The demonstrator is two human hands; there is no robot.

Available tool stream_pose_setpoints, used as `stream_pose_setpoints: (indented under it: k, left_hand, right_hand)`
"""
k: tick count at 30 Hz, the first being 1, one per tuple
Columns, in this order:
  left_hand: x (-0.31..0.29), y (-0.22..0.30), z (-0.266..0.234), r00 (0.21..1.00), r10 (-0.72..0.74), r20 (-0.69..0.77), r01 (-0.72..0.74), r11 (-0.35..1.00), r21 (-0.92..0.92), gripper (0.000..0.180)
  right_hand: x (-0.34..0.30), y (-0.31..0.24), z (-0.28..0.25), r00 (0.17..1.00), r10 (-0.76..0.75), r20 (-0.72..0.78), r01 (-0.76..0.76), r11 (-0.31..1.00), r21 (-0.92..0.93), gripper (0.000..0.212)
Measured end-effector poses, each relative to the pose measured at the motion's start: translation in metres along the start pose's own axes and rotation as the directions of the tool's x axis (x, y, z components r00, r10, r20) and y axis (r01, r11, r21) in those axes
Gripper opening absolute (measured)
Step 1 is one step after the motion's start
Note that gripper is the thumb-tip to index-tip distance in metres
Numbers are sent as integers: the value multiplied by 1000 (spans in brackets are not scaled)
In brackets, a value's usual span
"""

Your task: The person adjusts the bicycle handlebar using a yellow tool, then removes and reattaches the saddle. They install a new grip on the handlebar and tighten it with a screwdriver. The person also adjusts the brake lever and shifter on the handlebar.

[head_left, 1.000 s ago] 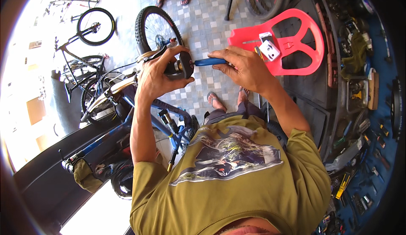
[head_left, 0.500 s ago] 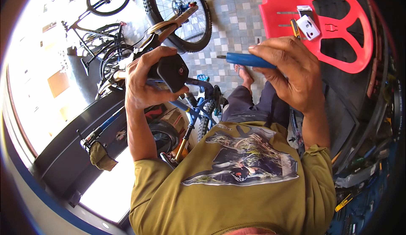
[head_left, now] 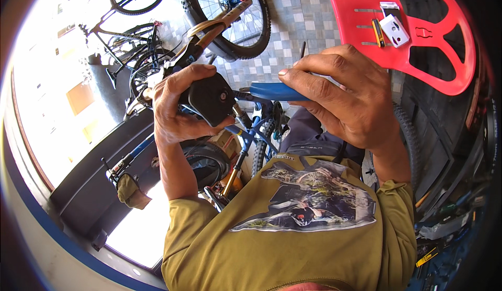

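Observation:
My left hand (head_left: pixel 170 104) is closed around a black rounded block (head_left: pixel 205 101), thumb and fingers on opposite edges. A small round metal fitting is set in its face. Between the fingertips of my right hand (head_left: pixel 340 92) is a blue-handled hex key (head_left: pixel 280 91), held roughly level. Its short dark tip points left toward the block's face; whether it touches cannot be told. A thin dark shaft rises behind the right fingers and seems part of the same tool. Behind the block a bicycle's gold-brown frame tube (head_left: pixel 227 20) and handlebar area are partly hidden by my left hand.
On a red plastic seat (head_left: pixel 361 16) at the far right lie a white card package (head_left: pixel 395 31) and a yellow-and-black tool (head_left: pixel 378 33). A bicycle wheel (head_left: pixel 265 21) stands on the tiled floor ahead. More bicycles (head_left: pixel 123 45) fill the far left; a blue bicycle frame (head_left: pixel 251 134) is below my hands.
My right hand has moved left with the hex key, bringing its tip close to the black block. The left hand keeps its hold. The surroundings have shifted slightly right in view.

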State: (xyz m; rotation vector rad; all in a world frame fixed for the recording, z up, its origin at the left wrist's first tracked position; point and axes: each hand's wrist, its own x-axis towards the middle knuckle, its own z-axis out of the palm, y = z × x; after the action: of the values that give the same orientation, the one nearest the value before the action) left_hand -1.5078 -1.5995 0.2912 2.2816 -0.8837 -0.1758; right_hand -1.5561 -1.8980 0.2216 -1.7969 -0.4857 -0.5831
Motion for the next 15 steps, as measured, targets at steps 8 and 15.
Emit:
stream_pose_setpoints:
  k: [8, 15]
  left_hand:
    - [-2, 2, -1, 998, -67, 19, 67, 998, 7, 87]
    - [14, 18, -5, 998, -4, 59, 1, 998, 65, 83]
  right_hand:
    - [-2, 6, 6, 988, -138, 75, 143, 987, -71, 45]
    - [11, -17, -4, 980, -57, 188, 86, 985, -148, 47]
